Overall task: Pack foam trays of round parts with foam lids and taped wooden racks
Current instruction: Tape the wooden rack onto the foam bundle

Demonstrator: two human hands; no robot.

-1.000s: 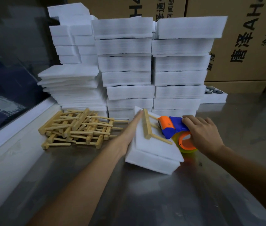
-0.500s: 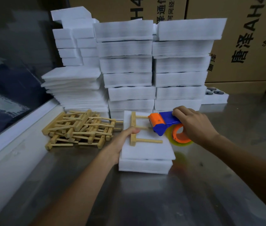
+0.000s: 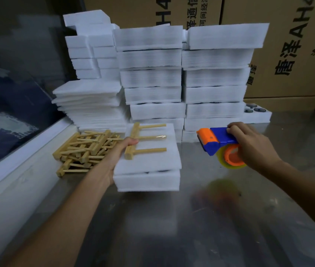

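Observation:
A white foam tray [image 3: 146, 181] with a foam lid [image 3: 152, 158] on top sits lifted off the steel table. A wooden rack [image 3: 143, 138] with three prongs lies on the lid, clear tape glinting on its middle prong. My left hand [image 3: 118, 155] grips the tray's left edge, thumb pressing the rack's crossbar. My right hand [image 3: 253, 145] holds a blue and orange tape dispenser [image 3: 218, 142] with its tape roll [image 3: 232, 157], to the right of the tray and apart from it.
A heap of wooden racks [image 3: 84, 149] lies left of the tray. Tall stacks of packed foam trays [image 3: 183, 78] and foam lids [image 3: 89, 105] stand behind. An open tray with round parts [image 3: 257, 112] sits at the right rear. Cardboard boxes [image 3: 287, 45] line the back.
The tray went from tilted to level and turned square to me. The tape dispenser came off the rack and drew away to the right.

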